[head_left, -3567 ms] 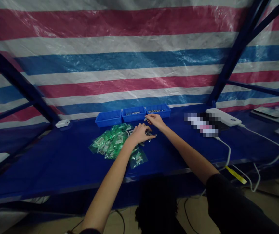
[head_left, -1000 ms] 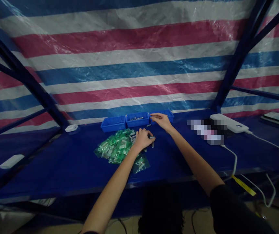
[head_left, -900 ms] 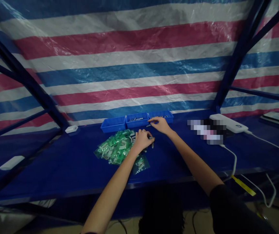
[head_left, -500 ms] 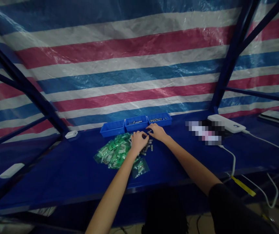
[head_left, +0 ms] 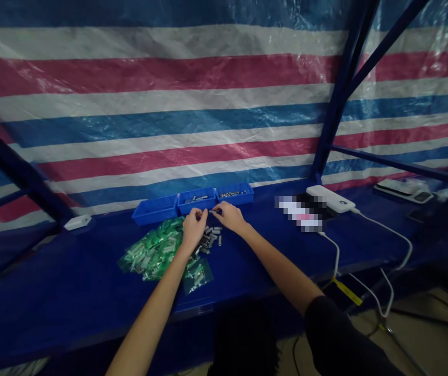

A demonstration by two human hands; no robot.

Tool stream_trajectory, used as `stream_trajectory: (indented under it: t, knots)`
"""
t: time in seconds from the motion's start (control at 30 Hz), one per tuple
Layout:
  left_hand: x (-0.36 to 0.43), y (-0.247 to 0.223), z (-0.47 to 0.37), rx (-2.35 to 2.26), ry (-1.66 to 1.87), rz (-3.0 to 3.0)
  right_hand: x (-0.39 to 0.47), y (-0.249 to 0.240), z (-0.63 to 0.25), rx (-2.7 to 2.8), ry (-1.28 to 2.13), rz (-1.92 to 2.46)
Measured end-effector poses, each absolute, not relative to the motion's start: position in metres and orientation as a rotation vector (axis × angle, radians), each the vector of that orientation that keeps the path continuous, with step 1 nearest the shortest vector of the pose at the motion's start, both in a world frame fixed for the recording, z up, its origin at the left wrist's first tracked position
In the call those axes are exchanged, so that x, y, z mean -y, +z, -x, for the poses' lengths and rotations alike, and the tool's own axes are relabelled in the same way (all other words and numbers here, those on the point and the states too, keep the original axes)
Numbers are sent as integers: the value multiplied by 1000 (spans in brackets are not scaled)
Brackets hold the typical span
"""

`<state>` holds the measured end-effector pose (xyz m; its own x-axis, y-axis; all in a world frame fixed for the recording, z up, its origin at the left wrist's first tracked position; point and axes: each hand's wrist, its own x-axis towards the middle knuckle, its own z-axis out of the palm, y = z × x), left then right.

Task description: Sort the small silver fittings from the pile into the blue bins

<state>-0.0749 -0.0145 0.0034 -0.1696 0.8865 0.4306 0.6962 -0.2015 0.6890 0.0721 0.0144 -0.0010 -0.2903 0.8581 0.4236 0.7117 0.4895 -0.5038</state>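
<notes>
My right hand (head_left: pixel 230 215) pinches a small metal cylinder (head_left: pixel 212 211) between thumb and fingertips, just in front of the blue bins. Close on its left, my left hand (head_left: pixel 195 227) has its fingers curled together at the cylinder's other end; what they grip is too small to make out. Below both hands lies a loose heap of similar metal cylinders (head_left: pixel 210 240). A pile of green-tinted clear plastic bags (head_left: pixel 157 250) with small metal parts in them spreads left of my left hand. One clear bag of parts (head_left: pixel 198 275) lies nearest the table's front edge.
Three blue bins stand in a row at the back: a left bin (head_left: pixel 155 210), a middle bin (head_left: pixel 196 200) with metal pieces, a right bin (head_left: pixel 234 193) with small parts. A white power bank (head_left: pixel 330 199) with cables lies right, beside a blurred-out item (head_left: pixel 300 211).
The view has turned to the right. My hands have come closer together, with the small metal cylinder now between their fingertips.
</notes>
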Motion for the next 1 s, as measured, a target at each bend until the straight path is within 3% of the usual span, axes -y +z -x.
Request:
stream_trajectory:
  t: [0.4,1.0]
  knots:
    - [16,14,72,-1619,1513,-1683,1,23,-60,1945,507,851]
    - [11,8,71,-1581,1186,-1877,-10,9,-56,1651,639,882]
